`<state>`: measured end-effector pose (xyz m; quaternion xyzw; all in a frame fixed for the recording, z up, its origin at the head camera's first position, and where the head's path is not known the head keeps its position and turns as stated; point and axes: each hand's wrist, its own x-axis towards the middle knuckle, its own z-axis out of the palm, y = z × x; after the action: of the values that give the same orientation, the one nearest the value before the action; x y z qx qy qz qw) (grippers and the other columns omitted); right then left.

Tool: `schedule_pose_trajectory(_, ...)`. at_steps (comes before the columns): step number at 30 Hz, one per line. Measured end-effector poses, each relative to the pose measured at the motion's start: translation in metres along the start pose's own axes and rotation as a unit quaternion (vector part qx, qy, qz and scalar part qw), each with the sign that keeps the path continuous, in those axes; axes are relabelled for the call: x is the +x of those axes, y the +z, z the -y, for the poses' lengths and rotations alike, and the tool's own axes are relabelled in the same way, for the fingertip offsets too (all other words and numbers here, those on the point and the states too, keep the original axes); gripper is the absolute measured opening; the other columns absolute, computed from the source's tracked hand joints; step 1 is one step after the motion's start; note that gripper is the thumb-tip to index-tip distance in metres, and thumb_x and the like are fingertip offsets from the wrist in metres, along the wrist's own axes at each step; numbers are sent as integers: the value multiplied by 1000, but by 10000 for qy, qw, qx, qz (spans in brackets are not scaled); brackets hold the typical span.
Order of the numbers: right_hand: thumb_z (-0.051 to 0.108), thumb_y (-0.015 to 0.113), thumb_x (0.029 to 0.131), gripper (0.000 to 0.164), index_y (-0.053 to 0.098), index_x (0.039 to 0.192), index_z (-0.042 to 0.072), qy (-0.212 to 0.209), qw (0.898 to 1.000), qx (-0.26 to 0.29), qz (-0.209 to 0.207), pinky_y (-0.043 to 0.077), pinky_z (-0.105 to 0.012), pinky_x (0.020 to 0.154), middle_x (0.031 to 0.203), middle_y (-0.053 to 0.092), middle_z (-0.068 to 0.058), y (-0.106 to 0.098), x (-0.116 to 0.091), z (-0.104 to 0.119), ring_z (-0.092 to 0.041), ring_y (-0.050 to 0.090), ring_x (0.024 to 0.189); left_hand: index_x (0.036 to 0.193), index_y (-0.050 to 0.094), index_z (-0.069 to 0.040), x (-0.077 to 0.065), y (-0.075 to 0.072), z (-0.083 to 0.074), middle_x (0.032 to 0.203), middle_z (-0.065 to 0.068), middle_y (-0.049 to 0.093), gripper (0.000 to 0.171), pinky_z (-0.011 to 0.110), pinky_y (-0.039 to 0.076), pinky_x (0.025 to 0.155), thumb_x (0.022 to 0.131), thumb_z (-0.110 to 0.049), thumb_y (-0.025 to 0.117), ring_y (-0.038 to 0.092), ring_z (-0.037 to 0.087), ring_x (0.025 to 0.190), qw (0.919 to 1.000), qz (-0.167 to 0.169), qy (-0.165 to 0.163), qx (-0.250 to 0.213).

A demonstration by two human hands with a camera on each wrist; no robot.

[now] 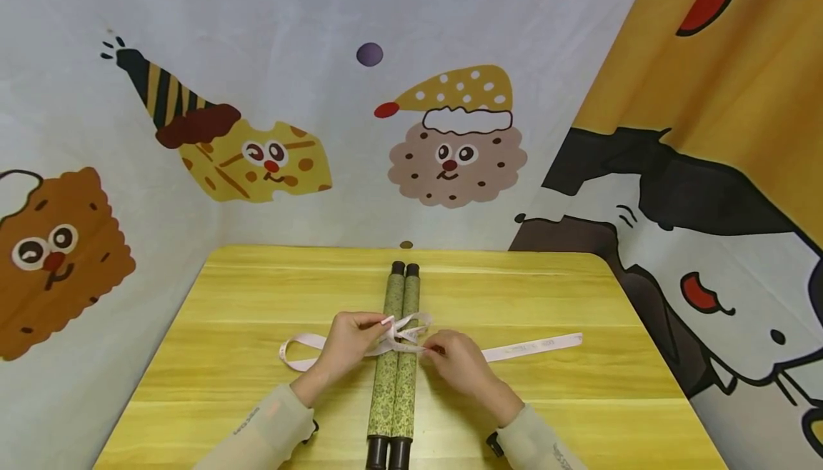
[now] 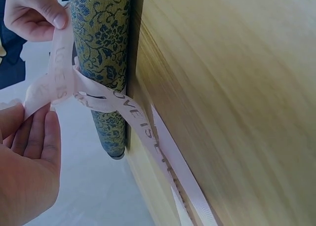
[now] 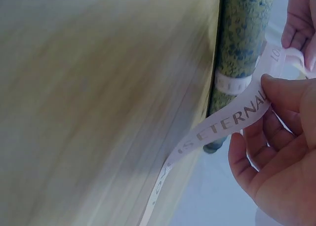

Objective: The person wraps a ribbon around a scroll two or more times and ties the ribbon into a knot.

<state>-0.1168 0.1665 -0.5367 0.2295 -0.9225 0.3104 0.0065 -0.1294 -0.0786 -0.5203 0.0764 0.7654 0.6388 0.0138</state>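
Two scrolls (image 1: 386, 391) covered in green patterned cloth, with dark end knobs, lie side by side on the table. A pale pink ribbon (image 1: 530, 348) printed with lettering is wrapped around them and forms loops over their middle. My left hand (image 1: 347, 345) pinches one part of the ribbon above the scrolls, thumb against fingers. Just right of them, my right hand (image 1: 459, 363) pinches another part between thumb and forefinger. In the right wrist view, a ribbon length (image 3: 217, 122) reading "IS ETERNAL" runs from the right hand down to the table. Ribbon also trails in the left wrist view (image 2: 148, 132).
The wooden table (image 1: 244, 291) has rounded far corners. One ribbon tail loops out on the left, and the other stretches right across the tabletop. Behind the table hangs a curtain (image 1: 308, 48) printed with cartoon figures.
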Motion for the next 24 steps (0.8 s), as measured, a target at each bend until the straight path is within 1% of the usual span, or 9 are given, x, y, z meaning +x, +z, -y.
schedule_pose_trajectory(1,12,75,98,7,79,94,8,34,10000,-14,-32,54,-28,70,92,73,5,-1,-1,-2,-7,63,80,104,81,0,0,0,0,99,14,79,12,37,62,63,94,-4,77,74,32,78,10000,10,-7,-2)
schedule_pose_trajectory(4,10,75,97,5,79,95,10,134,9999,-52,-78,53,-29,70,93,74,4,-5,-3,-7,-7,63,79,105,81,1,0,-1,0,100,13,79,12,48,62,76,95,-5,77,76,25,87,10000,7,12,-31)
schedule_pose_trajectory(6,9,75,97,5,79,95,11,204,9997,-84,-81,52,-27,68,92,74,4,-7,-4,-10,-6,62,77,104,81,1,-1,-1,0,101,13,79,12,50,61,80,95,-6,77,76,24,90,10000,1,41,-66)
schedule_pose_trajectory(11,10,74,98,6,78,94,10,340,9993,-167,-31,48,-26,61,87,71,6,-12,-9,-19,-4,56,70,102,82,-2,-1,-1,1,100,13,79,10,44,62,83,94,-7,78,77,24,94,9999,-23,106,-63)
schedule_pose_trajectory(14,10,74,98,6,78,94,11,444,9988,-189,4,47,-26,60,86,70,7,-15,-12,-25,-4,54,69,103,81,0,-1,-2,2,100,13,79,12,38,62,82,94,-7,78,77,24,95,9999,4,122,-50)
schedule_pose_trajectory(21,7,74,97,6,77,94,10,532,9986,-63,40,46,-25,56,82,68,6,-22,-17,-34,-4,52,63,105,81,1,0,-4,4,102,11,79,14,38,63,78,95,-9,77,76,20,92,9999,-12,168,-12)
schedule_pose_trajectory(24,8,74,98,6,77,93,11,585,9983,4,42,47,-24,57,82,69,6,-25,-19,-38,-3,53,63,107,80,2,0,-5,4,102,10,80,16,31,62,76,96,-9,77,75,19,91,9999,-34,146,14)
